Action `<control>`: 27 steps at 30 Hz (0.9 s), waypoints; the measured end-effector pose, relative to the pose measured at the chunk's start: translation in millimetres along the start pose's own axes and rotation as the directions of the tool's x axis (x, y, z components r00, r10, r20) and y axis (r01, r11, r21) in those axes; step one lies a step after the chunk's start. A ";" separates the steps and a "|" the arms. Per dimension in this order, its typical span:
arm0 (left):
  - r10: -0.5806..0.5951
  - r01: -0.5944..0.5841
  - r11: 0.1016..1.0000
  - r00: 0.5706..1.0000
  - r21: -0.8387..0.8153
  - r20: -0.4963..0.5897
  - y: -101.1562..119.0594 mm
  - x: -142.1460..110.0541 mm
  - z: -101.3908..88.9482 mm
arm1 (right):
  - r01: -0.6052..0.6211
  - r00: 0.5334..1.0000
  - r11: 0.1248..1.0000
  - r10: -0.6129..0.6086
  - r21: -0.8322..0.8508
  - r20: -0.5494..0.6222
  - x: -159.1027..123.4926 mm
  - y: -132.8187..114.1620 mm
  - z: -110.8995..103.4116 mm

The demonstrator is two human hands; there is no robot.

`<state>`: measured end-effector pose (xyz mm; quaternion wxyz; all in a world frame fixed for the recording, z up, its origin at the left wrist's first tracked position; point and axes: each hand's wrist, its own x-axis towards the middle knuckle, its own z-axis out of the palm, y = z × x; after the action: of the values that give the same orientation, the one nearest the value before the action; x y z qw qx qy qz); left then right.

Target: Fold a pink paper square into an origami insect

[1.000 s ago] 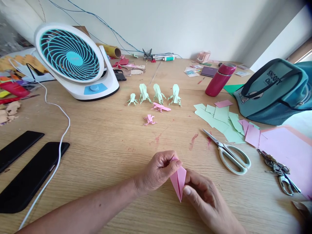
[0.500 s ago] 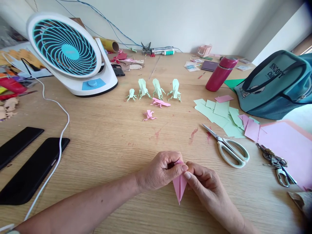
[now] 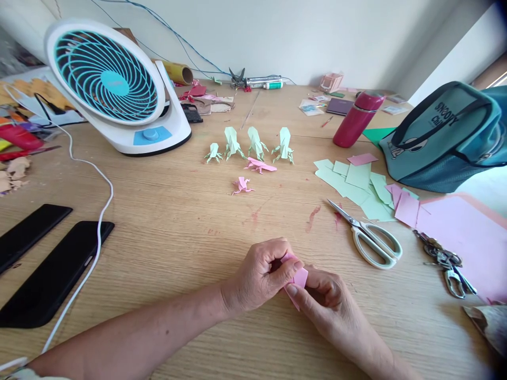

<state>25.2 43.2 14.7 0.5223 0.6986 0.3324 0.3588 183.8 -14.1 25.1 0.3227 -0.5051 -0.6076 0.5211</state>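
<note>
Between my hands is a piece of folded pink paper (image 3: 300, 278), partly covered by the fingers. My left hand (image 3: 267, 274) pinches its upper left part, thumb on top. With thumb and curled fingers, my right hand (image 3: 327, 301) grips the lower right part. Beyond the hands stand a small pink origami frog (image 3: 242, 184) and a longer pink origami figure (image 3: 260, 165). Behind those, several pale green origami figures (image 3: 257, 143) form a row. To the right of my hands lie scissors (image 3: 374, 240) with white handles, blades pointing away to the left.
Loose green and pink paper pieces (image 3: 358, 177) lie at the right, near a set of keys (image 3: 443, 258), a magenta bottle (image 3: 358, 120) and a teal bag (image 3: 439, 140). A white fan (image 3: 113, 84) stands at back left. Two black slabs (image 3: 59, 274) and a white cable (image 3: 105, 206) are at left.
The pink paper's long downward point has folded or turned up; a flat, broader pink face now shows between the thumbs. My right thumb has shifted slightly left and down.
</note>
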 end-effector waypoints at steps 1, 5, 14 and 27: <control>-0.002 0.002 1.000 1.000 -0.003 0.001 0.5 -0.4 0.4 | 0.002 1.000 1.000 -0.002 0.002 0.000 0.0 0.3 -0.3; -0.048 0.046 0.998 0.998 -0.045 -0.031 1.5 1.4 0.0 | 0.001 1.000 1.000 -0.001 0.009 0.007 -0.8 3.1 -2.5; -0.144 0.127 0.980 0.984 -0.152 -0.104 -2.9 8.9 -5.0 | 0.014 1.000 0.999 -0.014 0.043 -0.001 -1.3 5.2 -4.8; -0.267 0.249 0.908 0.964 -0.338 -0.007 -7.1 11.1 -8.2 | 0.027 0.984 0.998 -0.016 0.060 -0.177 -2.5 14.9 -1.5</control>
<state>23.4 58.3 11.2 0.6669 0.5402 0.3696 0.3561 190.0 -16.8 11.5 0.3964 -0.5326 -0.5655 0.4892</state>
